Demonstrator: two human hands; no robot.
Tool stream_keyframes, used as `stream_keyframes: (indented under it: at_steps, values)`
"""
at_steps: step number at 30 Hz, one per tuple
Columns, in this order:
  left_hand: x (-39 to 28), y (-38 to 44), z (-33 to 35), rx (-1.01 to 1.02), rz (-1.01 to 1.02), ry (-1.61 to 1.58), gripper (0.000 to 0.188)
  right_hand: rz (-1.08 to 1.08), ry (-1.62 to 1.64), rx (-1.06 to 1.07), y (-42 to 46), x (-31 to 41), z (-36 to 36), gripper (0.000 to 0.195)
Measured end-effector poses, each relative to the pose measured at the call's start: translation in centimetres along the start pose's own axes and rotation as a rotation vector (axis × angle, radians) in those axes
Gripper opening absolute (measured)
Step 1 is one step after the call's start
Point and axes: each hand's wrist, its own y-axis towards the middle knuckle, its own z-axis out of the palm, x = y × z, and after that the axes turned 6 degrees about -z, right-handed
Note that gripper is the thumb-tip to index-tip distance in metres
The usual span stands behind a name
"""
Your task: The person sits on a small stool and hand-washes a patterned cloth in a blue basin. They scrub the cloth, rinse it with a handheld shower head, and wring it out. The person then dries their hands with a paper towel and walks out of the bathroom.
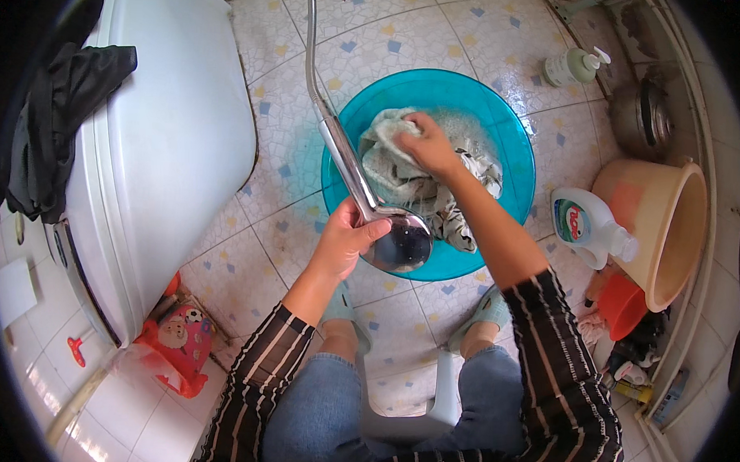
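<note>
My left hand [351,236] grips the neck of a chrome handheld shower head [400,241], tilted over the near left rim of a teal plastic basin [513,144]. Fine streams of water fall from its far side into the basin. Inside, my right hand [431,144] is closed on a fold of pale wet cloth [385,143], the fingertips partly hidden by the fabric. A white cloth with dark print [459,228] lies against it at the near right. Foamy water [468,124] shows at the far side of the basin.
A metal shower hose [311,39] runs up from the handle. On the left stands a white appliance [172,120] with black cloth [75,98] over it. At right are a pump bottle [571,68], a detergent bottle [584,223], a beige bucket [643,210], a metal pot [640,118] and a red container [621,307].
</note>
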Motion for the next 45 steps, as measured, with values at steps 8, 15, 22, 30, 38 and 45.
stream_keyframes:
  at_steps: [8, 15, 22, 30, 38, 45]
  values:
    - [-0.2, -0.7, -0.7, 0.013, 0.042, -0.028, 0.038, -0.328, -0.804, 0.253, -10.6, 5.2, -2.7, 0.052]
    - [0.1, 0.2, 0.5, 0.028, 0.047, -0.031, 0.040, -0.553, -1.043, 0.287, -7.7, -0.9, 3.2, 0.041]
    - [0.2, 0.1, -0.8, 0.001, 0.034, -0.008, 0.039, -0.104, -0.992, 0.452, -0.5, -0.1, 3.7, 0.036]
    - [0.1, 0.1, 0.4, 0.012, 0.008, -0.027, 0.040, 0.111, -0.059, -0.260, -1.0, 1.8, -0.4, 0.050]
    - [-0.4, -0.5, 0.0, 0.020, 0.019, -0.012, 0.039, -0.150, -1.066, 0.238, -11.3, 6.2, -5.7, 0.043]
    - [-0.2, 0.6, 1.3, 0.090, 0.041, -0.027, 0.041, -0.545, -1.054, 0.221, -9.3, 1.6, 0.8, 0.045]
